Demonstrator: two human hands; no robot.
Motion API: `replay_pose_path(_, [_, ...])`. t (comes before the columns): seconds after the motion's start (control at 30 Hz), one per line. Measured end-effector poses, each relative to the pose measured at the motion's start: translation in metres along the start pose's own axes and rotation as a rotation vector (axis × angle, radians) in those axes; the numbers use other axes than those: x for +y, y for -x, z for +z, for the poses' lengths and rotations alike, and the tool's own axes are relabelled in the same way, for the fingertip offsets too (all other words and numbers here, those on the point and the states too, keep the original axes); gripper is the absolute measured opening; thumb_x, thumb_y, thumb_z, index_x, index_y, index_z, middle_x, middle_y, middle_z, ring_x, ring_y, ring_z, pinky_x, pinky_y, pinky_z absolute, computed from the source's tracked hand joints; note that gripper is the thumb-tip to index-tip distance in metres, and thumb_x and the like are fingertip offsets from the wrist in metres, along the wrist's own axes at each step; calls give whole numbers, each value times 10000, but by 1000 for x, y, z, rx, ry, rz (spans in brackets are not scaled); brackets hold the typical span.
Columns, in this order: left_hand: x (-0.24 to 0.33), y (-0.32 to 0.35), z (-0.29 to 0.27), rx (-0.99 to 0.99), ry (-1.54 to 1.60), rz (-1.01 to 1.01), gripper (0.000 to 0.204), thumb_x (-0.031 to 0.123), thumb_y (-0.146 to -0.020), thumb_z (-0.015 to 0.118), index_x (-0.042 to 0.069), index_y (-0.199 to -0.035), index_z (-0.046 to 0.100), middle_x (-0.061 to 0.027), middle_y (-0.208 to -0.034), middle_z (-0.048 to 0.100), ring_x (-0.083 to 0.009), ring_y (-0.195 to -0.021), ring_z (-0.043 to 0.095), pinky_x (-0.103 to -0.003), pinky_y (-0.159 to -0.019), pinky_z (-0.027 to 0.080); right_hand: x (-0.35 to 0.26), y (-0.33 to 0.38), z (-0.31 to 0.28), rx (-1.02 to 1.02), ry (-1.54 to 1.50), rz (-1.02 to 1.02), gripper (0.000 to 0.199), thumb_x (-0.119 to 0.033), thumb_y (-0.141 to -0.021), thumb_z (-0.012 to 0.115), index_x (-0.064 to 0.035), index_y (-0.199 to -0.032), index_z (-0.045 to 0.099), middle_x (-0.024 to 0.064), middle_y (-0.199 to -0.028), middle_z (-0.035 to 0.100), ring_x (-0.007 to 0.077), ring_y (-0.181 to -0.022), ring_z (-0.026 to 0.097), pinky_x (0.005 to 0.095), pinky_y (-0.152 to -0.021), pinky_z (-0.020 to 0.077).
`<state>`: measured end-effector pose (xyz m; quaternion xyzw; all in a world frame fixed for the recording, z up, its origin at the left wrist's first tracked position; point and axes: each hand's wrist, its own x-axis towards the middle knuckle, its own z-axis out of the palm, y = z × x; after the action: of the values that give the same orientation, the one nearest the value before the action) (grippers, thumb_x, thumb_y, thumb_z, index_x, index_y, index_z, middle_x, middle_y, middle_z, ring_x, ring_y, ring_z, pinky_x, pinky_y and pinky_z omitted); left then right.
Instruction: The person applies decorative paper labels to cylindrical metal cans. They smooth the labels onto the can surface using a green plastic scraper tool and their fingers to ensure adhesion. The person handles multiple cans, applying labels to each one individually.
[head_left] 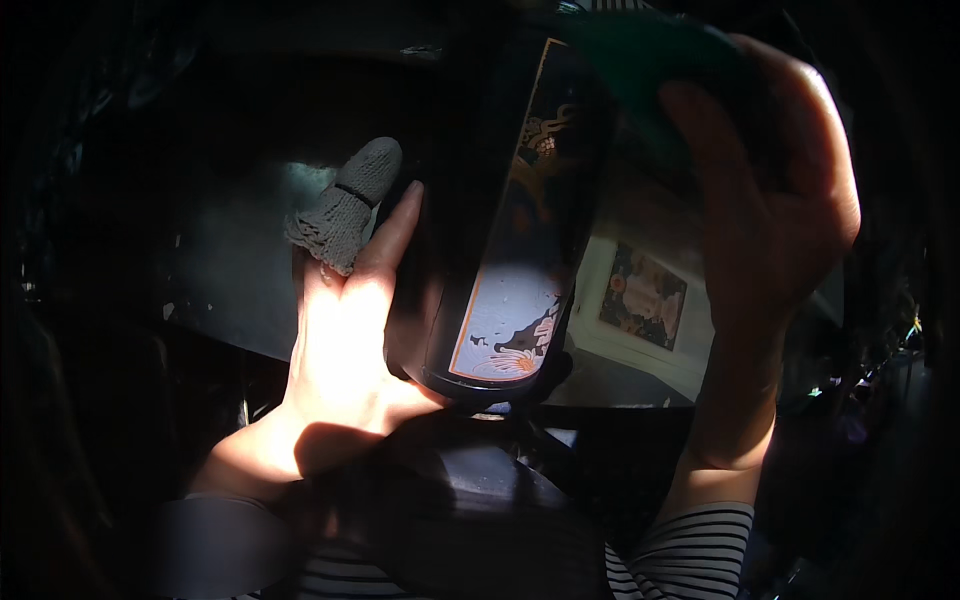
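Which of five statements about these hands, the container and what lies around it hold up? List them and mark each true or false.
1. A grey knitted cover sits on the left hand. True.
2. The right hand holds nothing. False: it holds a green thing.
3. The label on the dark container shows a flower near its lower end. True.
4. The right sleeve is plain red. False: it has dark and light stripes.
5. A printed picture lies left of the container. False: it lies to the right.

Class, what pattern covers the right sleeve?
Dark and white stripes on the right sleeve, in the head view.
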<state>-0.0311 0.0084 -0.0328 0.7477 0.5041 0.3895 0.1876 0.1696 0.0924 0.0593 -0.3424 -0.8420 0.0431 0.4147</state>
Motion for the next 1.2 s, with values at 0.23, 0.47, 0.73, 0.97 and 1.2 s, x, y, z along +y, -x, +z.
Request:
replay_pose_path(0.23, [6, -1, 4, -29, -111, -77, 909, 288, -604, 803, 3, -1337, 348, -233, -1362, 309, -397, -1268, 278, -493, -1024, 291, -14, 56, 2, -221, -111, -809, 310, -74, -753, 652, -61, -1056, 584, 68, -922, 651, 136, -732, 624, 215, -588, 493])
replay_pose_path(0.47, [-2, 4, 5, -66, 39, -160, 994, 256, -588, 834, 10, -1373, 277, -190, -1227, 502, -291, -1069, 557, -390, -887, 476, -1, 27, 8, -14, 50, -341, 282, -37, -805, 626, -29, -1084, 589, 99, -926, 646, 118, -662, 611, 186, -598, 515])
replay_pose_path(0.73, [1, 9, 11, 56, -66, -36, 951, 307, -594, 823, 29, -1353, 321, -220, -1384, 249, -411, -1293, 217, -483, -1045, 269, 14, -2, 4, 1, 107, -265, 315, -71, -800, 647, -40, -1106, 581, 106, -948, 642, 164, -746, 629, 245, -643, 532])
replay_pose_path(0.97, [12, 7, 8, -48, 40, -205, 916, 231, -591, 819, 79, -1357, 341, -212, -1378, 266, -414, -1301, 200, -496, -1047, 257, -33, 35, -19, -510, -156, -375, 404, -85, -722, 699, -64, -1111, 591, 102, -933, 644, 164, -740, 627, 267, -681, 536])
replay_pose_path(1.2, [2, 9, 0, -84, 245, -336, 868, 246, -605, 814, 56, -1331, 377, -213, -1392, 229, -413, -1306, 192, -468, -1042, 277, -18, 26, -8, -264, 154, -501, 297, -1, -741, 647, -36, -1035, 618, 86, -914, 637, 181, -800, 620, 228, -636, 517])
